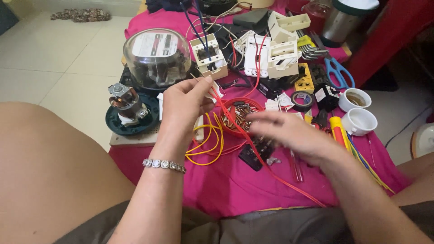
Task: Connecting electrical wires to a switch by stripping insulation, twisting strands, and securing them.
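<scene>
Pinching red wire point(246, 135) end: left hand point(183, 106), grip closed on it just below white switch box point(209, 56). Wire runs diagonally across pink desk point(235, 180), over red bowl of copper bits point(239, 115). Right hand point(289, 133) blurred above bowl, fingers spread, grip state unclear. Yellow wires point(205, 147) beside left wrist.

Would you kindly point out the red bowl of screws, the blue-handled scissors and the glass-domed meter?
Red bowl of screws point(227, 127), head view, left rim.
Blue-handled scissors point(338, 74), head view, handle.
Glass-domed meter point(156, 56), head view, dome front.
</scene>
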